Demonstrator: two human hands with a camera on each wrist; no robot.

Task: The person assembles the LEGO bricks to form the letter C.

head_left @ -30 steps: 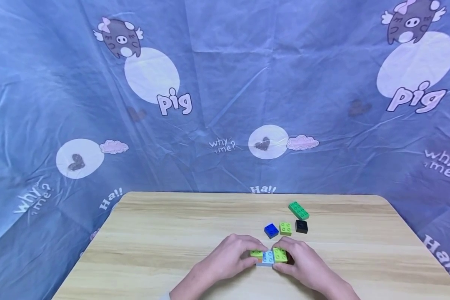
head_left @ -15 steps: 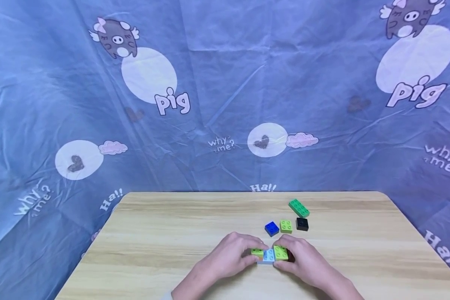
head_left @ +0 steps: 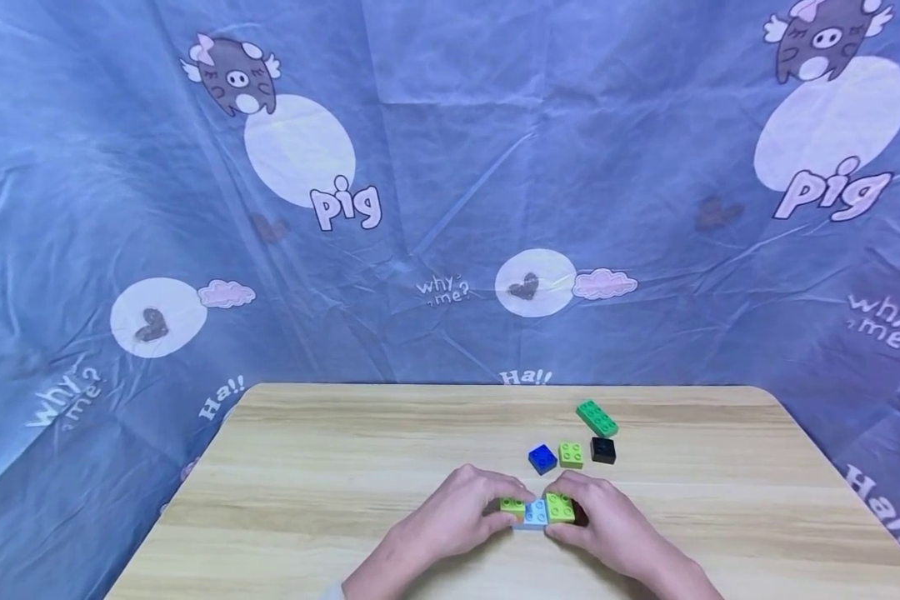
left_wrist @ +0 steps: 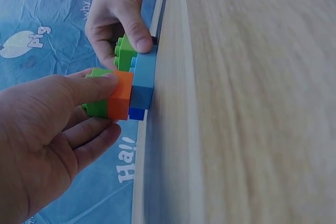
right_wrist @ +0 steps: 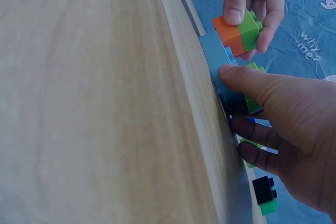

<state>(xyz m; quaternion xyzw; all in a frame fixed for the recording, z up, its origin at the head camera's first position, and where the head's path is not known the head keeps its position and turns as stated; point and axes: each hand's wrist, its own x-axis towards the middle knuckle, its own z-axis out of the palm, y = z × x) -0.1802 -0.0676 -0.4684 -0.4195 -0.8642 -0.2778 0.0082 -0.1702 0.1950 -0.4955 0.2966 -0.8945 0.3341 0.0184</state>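
Note:
My left hand (head_left: pixel 456 515) pinches a small stack at its left: a lime-green brick (head_left: pixel 512 505) on top of an orange brick (left_wrist: pixel 121 95). The stack sits at the left end of a light blue brick (head_left: pixel 536 513), whose middle studs show; whether the orange brick is fully seated I cannot tell. On the light blue brick's right end is another lime-green brick (head_left: pixel 560 507). My right hand (head_left: pixel 607 525) grips that end, fingers behind the lime-green brick and thumb (right_wrist: pixel 244 80) against the light blue brick's near side.
Beyond the hands on the wooden table (head_left: pixel 330 467) lie a dark blue brick (head_left: pixel 542 459), a lime-green brick (head_left: pixel 571 454), a black brick (head_left: pixel 603 450) and a long green brick (head_left: pixel 597 418). A blue printed cloth (head_left: pixel 420 208) hangs behind the table.

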